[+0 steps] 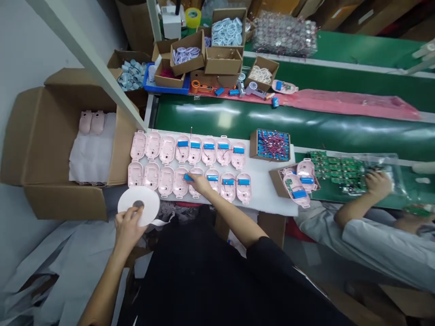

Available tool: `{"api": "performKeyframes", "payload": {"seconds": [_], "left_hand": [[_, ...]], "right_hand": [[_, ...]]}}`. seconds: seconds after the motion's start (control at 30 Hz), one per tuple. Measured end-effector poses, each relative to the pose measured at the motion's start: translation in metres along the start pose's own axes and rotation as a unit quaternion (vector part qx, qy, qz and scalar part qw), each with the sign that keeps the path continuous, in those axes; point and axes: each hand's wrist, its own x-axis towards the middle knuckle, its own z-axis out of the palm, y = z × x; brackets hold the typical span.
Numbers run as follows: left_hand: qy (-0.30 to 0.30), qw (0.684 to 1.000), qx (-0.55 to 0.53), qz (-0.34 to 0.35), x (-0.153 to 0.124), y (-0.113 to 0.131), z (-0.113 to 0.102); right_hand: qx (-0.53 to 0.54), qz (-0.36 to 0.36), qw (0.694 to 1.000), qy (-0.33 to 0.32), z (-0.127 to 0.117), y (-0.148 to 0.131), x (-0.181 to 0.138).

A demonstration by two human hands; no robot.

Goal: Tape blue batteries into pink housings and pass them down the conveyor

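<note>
Two rows of pink plastic shells [167,149] lie on a white pad [268,188]. Several on the right carry blue battery cells [208,146]; those on the left are bare. My right hand [201,183] reaches over the front row, fingers pinched on a blue cell [188,177] at a shell near the middle. My left hand [128,226] is closed on a white roll of tape [139,204], held below the pad's left end.
An open carton [47,149] with pink shells on white foam stands at left. A small box of wired blue cells [271,145] sits right of the rows. A co-worker's hand [377,183] rests on green circuit boards [340,170]. Green conveyor [306,127] and boxes of parts lie behind.
</note>
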Motion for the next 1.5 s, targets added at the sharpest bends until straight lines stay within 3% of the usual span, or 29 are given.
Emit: {"api": "performKeyframes", "payload": {"seconds": [0.1,0.23,0.4,0.5,0.57,0.63,0.73,0.8,0.87,0.93,1.0,1.1,1.2,1.37,1.5], "left_hand": [[0.011,1.000,-0.017,-0.011,-0.012,-0.014,0.009],[0.015,0.999,-0.045,-0.023,-0.025,-0.028,0.018],[0.016,0.998,-0.057,-0.035,-0.028,-0.042,0.023],[0.024,0.998,-0.063,-0.006,-0.014,-0.030,0.029],[0.064,0.995,-0.066,0.026,0.003,-0.014,0.032],[0.135,0.987,-0.064,0.052,0.026,0.001,0.034],[0.206,0.971,-0.072,0.102,0.073,0.019,0.030],[0.198,0.963,-0.090,0.161,0.108,0.035,0.024],[0.178,0.952,-0.115,0.222,0.138,0.056,0.019],[0.144,0.941,-0.139,0.274,0.156,0.082,0.023],[0.106,0.938,-0.163,0.286,0.161,0.110,0.035],[0.096,0.961,-0.167,0.198,0.150,0.149,0.057],[0.109,0.977,-0.152,0.104,0.139,0.181,0.057],[0.104,0.980,-0.146,0.081,0.149,0.208,0.030],[0.112,0.978,-0.159,0.078,0.154,0.214,0.024]], "right_hand": [[-0.177,-0.042,0.979,-0.086,0.033,-0.017,0.022],[-0.277,-0.032,0.952,-0.124,0.047,-0.032,0.044],[-0.295,-0.008,0.945,-0.144,0.058,-0.039,0.051],[-0.278,0.004,0.951,-0.137,0.054,-0.051,0.049],[-0.266,0.011,0.956,-0.119,0.043,-0.063,0.040],[-0.208,-0.001,0.975,-0.082,0.031,-0.073,0.018],[0.039,-0.053,0.996,-0.063,0.024,-0.079,-0.032],[0.217,-0.077,0.968,-0.101,0.028,-0.076,-0.068],[0.296,-0.073,0.946,-0.109,0.026,-0.066,-0.095],[0.268,-0.060,0.958,-0.077,0.009,-0.047,-0.107],[0.189,-0.062,0.978,-0.068,-0.023,-0.023,-0.108],[0.161,-0.109,0.969,-0.150,-0.080,0.010,-0.106],[0.268,-0.112,0.934,-0.209,-0.120,0.023,-0.115],[0.409,-0.041,0.881,-0.234,-0.149,0.019,-0.133],[0.425,-0.051,0.876,-0.221,-0.151,0.010,-0.140]]}}
